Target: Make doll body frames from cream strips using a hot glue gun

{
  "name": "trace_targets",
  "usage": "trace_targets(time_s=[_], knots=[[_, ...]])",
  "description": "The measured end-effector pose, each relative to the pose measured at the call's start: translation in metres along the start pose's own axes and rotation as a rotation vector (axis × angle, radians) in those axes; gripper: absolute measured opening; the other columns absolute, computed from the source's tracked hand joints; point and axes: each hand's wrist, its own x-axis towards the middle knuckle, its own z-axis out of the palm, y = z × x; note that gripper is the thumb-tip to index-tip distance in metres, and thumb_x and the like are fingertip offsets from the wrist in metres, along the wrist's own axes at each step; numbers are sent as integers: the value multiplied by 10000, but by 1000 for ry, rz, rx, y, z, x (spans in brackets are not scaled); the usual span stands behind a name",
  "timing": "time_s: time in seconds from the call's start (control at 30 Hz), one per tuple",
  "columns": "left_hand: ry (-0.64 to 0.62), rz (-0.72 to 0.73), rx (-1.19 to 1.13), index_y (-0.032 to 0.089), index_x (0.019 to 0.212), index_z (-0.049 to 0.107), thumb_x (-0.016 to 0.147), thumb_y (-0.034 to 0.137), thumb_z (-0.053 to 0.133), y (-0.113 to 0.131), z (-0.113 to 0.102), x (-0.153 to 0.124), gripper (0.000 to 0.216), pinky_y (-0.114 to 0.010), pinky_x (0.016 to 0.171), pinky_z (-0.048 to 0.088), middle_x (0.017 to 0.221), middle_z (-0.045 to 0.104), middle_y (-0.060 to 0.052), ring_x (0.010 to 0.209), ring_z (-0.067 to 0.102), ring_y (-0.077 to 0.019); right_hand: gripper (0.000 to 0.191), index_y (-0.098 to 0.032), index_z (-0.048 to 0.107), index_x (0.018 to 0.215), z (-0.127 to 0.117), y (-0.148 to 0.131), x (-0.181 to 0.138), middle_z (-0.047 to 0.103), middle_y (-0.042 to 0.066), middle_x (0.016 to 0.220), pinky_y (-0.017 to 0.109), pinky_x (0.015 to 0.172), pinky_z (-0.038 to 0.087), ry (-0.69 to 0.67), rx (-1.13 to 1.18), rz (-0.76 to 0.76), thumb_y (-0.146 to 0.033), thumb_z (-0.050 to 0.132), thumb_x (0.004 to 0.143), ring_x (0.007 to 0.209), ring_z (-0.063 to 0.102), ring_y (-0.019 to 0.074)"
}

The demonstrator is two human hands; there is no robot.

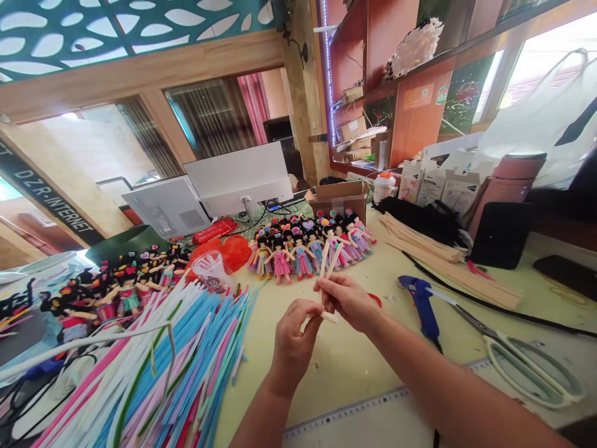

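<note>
Above the middle of the table, both my hands are closed on a cream pipe cleaner. It is bent, with two ends sticking up in a narrow V and a short piece showing below. My right hand pinches it where the two ends meet. Lower and to the left, the fingertips of my left hand grip its bottom part. My fingers hide part of the bend. Just beyond my hands stand rows of small pipe cleaner dolls with black hair and colourful dresses.
Coloured pipe cleaners lie heaped at left, near a clear plastic cup and more dolls. At right are a blue glue gun, large scissors and beige pipe cleaner bundles. A ruler edges the front; monitors stand behind.
</note>
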Motion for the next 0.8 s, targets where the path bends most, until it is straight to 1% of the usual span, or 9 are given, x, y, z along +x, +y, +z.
trace_targets(time_s=[0.1,0.23,0.3,0.4,0.47,0.57,0.67,0.8], knots=[[21,-3,4,213,800,664,838,239,613,0,0,-1,69,-262,724,438,801,657,-29,740,584,-156,385,-143,629,730,-1,-2,0,544,-46,487,192,411,335,-11,-13,-3,-492,762,639,392,464,56],[39,-10,-1,211,792,655,830,221,618,2,-1,-1,54,-259,716,434,790,657,-25,739,584,-156,359,-158,572,657,-3,-2,2,534,-56,483,189,395,321,4,-70,-53,-451,778,636,382,437,48],[46,-11,-2,212,795,656,830,209,614,3,-1,-1,55,-260,718,433,788,659,-23,742,585,-157,358,-165,567,671,-4,-2,2,537,-60,483,187,390,317,-1,-64,-63,-446,784,630,377,433,48],[67,-24,-8,214,803,661,825,197,611,2,-3,0,57,-261,729,431,785,659,-17,741,583,-154,348,-174,579,713,-4,-2,2,553,-59,506,189,403,334,-46,-16,-62,-429,797,620,397,458,56],[83,-65,-34,212,800,663,817,212,622,1,-4,0,45,-266,739,433,781,656,-12,742,579,-155,335,-181,605,752,-5,-1,1,570,-54,539,196,420,354,-90,-1,-71,-410,807,613,424,478,63],[97,-168,-142,203,797,666,797,270,654,-2,-6,0,68,-279,755,442,786,656,-12,760,581,-162,328,-198,650,829,-9,0,1,592,-48,598,212,461,391,-157,-16,-94,-377,816,610,471,500,71],[92,-274,-327,191,816,668,761,319,695,-4,-7,1,142,-292,750,458,801,668,-17,772,591,-169,305,-212,682,878,-13,2,1,620,-32,664,226,512,423,-219,-64,-124,-355,803,638,522,512,77],[65,-361,-534,180,826,681,701,333,752,-5,-8,4,210,-303,757,472,802,688,-18,762,597,-159,232,-222,736,891,-14,0,1,618,5,760,228,529,419,-293,-259,-200,-380,744,721,595,511,88]])
